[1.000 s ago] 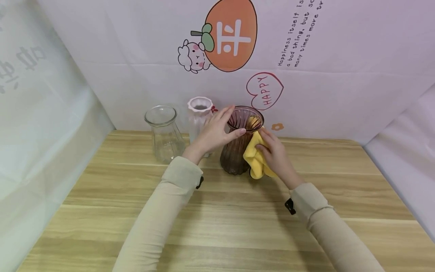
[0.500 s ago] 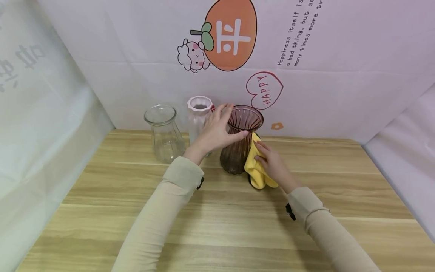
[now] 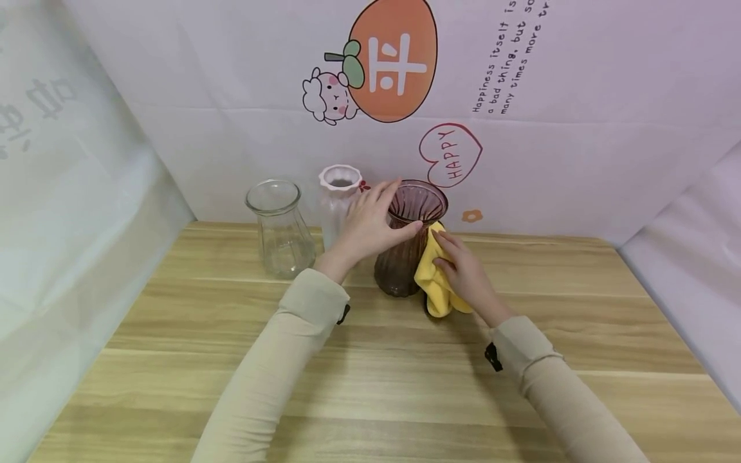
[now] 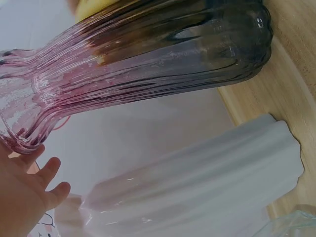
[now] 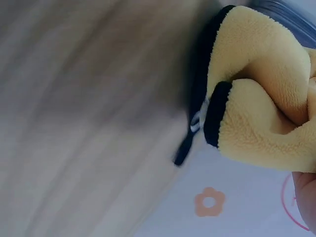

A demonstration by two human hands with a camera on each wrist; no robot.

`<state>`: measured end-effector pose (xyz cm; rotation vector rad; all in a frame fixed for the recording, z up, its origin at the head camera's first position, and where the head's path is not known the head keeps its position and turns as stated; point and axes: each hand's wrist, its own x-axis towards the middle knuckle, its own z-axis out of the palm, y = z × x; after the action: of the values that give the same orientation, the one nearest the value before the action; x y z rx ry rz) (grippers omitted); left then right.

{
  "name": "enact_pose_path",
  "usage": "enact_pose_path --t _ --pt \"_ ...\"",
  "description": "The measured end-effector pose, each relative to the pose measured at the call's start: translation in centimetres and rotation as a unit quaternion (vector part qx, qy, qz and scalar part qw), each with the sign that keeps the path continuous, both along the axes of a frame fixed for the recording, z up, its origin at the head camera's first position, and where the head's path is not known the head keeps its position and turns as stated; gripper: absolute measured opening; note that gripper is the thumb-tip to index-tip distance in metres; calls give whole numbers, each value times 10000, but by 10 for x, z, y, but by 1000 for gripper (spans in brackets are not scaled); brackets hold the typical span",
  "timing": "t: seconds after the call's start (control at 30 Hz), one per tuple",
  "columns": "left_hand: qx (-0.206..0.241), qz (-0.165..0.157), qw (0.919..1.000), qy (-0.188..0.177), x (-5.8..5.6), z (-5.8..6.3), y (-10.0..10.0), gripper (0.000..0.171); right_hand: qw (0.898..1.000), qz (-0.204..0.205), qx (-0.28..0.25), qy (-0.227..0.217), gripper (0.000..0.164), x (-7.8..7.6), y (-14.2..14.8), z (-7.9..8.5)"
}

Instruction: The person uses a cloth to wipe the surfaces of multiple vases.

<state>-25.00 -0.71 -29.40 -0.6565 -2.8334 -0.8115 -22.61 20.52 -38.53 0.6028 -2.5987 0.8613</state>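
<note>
A purple ribbed glass vase (image 3: 399, 260) stands upright on the wooden table, its base darker than its flared rim. My left hand (image 3: 370, 225) holds it near the rim, thumb at the front and fingers at the left side. In the left wrist view the fingertips (image 4: 49, 170) show right at the flared rim. My right hand (image 3: 467, 273) grips a bunched yellow cloth (image 3: 434, 276) against the vase's right side. Dark edging and a dark hanging loop show on the cloth (image 5: 261, 123) in the right wrist view.
Left of the vase stands a white fluted vase (image 3: 340, 206), partly behind my left hand. Farther left is a clear glass vase (image 3: 283, 238). A printed white backdrop (image 3: 231, 141) rises behind the table (image 3: 370, 386).
My right hand has drawn the yellow cloth out of the vase's mouth and down its right outer side, then shifted slightly up. The left hand stays at the rim.
</note>
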Motion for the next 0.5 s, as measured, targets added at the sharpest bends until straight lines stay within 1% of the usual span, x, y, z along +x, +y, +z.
enact_pose_path --t 0.17,0.27,0.37,0.5 --pt "68 -141 9998 -79 -2 -1 -2 86 9987 -10 -501 56 49 -1 -7 16" --pt "79 -171 9997 -145 -3 -1 -3 86 9983 -64 -574 -37 48 0 -10 20" --pt "64 -163 9996 -206 -2 -1 -3 88 9991 -127 -345 -228 49 1 -10 17" --pt "93 -100 9995 -286 -1 -2 -2 92 9989 -136 64 -447 50 1 -5 3"
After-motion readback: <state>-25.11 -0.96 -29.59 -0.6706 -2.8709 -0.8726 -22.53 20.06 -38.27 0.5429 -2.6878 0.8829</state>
